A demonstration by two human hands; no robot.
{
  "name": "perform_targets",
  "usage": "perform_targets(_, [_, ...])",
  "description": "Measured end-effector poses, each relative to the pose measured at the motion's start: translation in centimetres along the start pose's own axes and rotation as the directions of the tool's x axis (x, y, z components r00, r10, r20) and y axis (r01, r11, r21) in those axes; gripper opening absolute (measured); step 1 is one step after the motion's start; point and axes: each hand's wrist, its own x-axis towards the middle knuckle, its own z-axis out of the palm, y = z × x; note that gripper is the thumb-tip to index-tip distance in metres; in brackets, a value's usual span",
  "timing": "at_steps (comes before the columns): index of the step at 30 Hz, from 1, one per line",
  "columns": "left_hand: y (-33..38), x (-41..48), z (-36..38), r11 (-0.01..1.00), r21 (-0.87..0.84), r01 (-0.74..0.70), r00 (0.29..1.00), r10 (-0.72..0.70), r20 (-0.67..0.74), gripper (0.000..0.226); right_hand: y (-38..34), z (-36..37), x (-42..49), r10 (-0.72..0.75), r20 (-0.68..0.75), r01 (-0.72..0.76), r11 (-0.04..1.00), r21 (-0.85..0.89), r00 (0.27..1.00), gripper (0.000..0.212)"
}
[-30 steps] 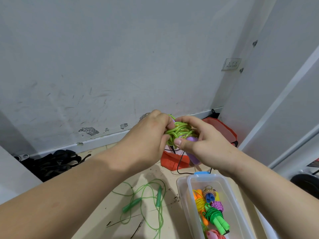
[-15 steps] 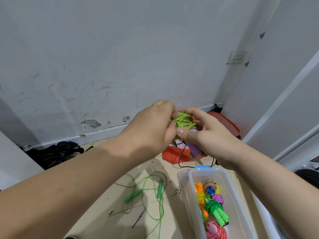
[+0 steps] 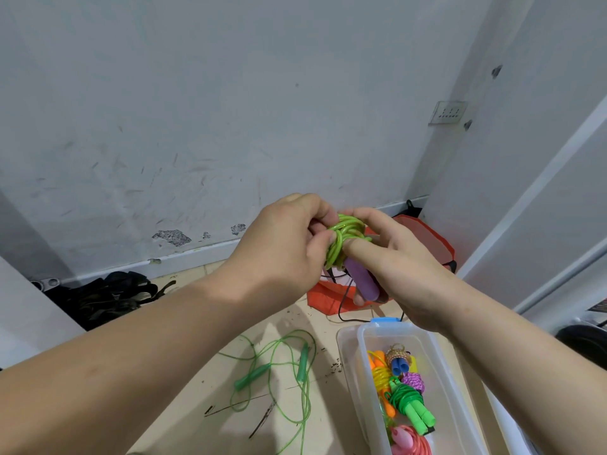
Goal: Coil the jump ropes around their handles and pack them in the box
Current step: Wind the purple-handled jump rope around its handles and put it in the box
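**Mia:** What is closest to us?

**Ben:** A clear box (image 3: 441, 369) on the floor, low on the right. Coiled ropes (image 3: 407, 395) lie inside it: yellow, blue, purple, dark green and pink ones.

**Mia:** And next to the box?

**Ben:** A loose green rope (image 3: 303, 362) lies spread out on the floor. It is to the left of the box and does not touch it.

**Mia:** Where are the hands?

**Ben:** Up in the air, in the middle. The right hand (image 3: 404, 267) has its fingers curled round the purple handles (image 3: 363, 280). The light green rope (image 3: 345, 238) is wound round the top of those handles. The left hand (image 3: 279, 254) pinches that rope with its thumb and fingers.

**Mia:** What is behind the hands?

**Ben:** A red bag (image 3: 427, 238) on the floor. A black heap (image 3: 108, 297) sits far left by the wall. A socket (image 3: 449, 112) is high up on the right.
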Motion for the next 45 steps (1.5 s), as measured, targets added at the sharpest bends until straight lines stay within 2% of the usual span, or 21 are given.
perform_targets(6, [-0.1, 0.0, -0.4, 0.998, -0.062, 0.006, 0.998, -0.002, 0.066, 0.028, 0.1, 0.1, 0.3, 0.012, -0.016, -0.011, 1.000, 0.007, 1.000, 0.032])
perform_targets(11, [-0.5, 0.0, -0.2, 0.996, -0.083, 0.038, 0.997, -0.032, 0.074, 0.022, 0.0, 0.4, 0.2, 0.054, -0.001, -0.054, 0.995, 0.084, 0.999, 0.023])
perform_targets(17, [-0.4, 0.3, -0.2, 0.995, -0.039, 0.096, 0.994, -0.095, 0.045, 0.014, 0.0, 1.7, 0.5, 0.031, -0.039, -0.027, 0.993, 0.115, 0.999, 0.019])
perform_targets(20, [-0.4, 0.5, -0.6, 0.998, -0.005, 0.061, 0.998, -0.061, 0.019, 0.007, 0.2, 1.9, 0.7, 0.019, -0.040, -0.014, 0.993, 0.121, 0.999, 0.019])
perform_targets(26, [-0.9, 0.3, -0.4, 0.999, 0.003, -0.035, 0.999, 0.035, 0.010, 0.013, 0.2, 1.7, 0.7, 0.042, -0.049, -0.034, 0.989, 0.147, 0.998, 0.019])
perform_targets(28, [-1.1, 0.3, -0.5, 0.998, -0.059, -0.007, 0.999, 0.010, 0.049, 0.020, 0.2, 1.3, 0.6, 0.051, -0.053, -0.043, 0.988, 0.147, 0.997, 0.017])
perform_targets(30, [-1.3, 0.5, -0.6, 0.989, -0.146, 0.034, 0.996, -0.021, 0.092, 0.017, 0.5, 0.8, 0.6, 0.044, -0.056, -0.037, 0.991, 0.129, 0.997, 0.017])
perform_targets(32, [-1.7, 0.6, -0.7, 0.989, -0.144, 0.014, 0.994, 0.001, 0.105, 0.020, 0.9, 0.5, 0.8, 0.035, -0.064, -0.028, 0.993, 0.110, 0.997, 0.019])
perform_targets(36, [-2.0, 0.6, -0.8, 0.989, -0.042, -0.140, 0.982, 0.144, 0.119, 0.032, 1.5, 0.0, 1.2, -0.005, -0.020, 0.007, 0.993, 0.116, 1.000, 0.028])
perform_targets(41, [-2.5, 1.0, -1.5, 0.953, 0.119, -0.280, 0.954, 0.263, 0.144, 0.020, 1.0, -0.1, 0.7, 0.013, 0.047, -0.016, 0.998, 0.056, 0.999, 0.060])
perform_targets(43, [-2.3, 1.0, -1.6, 0.936, 0.184, -0.301, 0.948, 0.272, 0.168, 0.019, 0.9, 0.0, 0.5, 0.038, 0.057, -0.043, 0.996, 0.080, 0.998, 0.063])
perform_targets(45, [-2.1, 0.8, -1.5, 0.945, 0.174, -0.279, 0.952, 0.248, 0.177, 0.016, 1.0, 0.1, 0.6, 0.048, 0.070, -0.055, 0.993, 0.100, 0.996, 0.061])
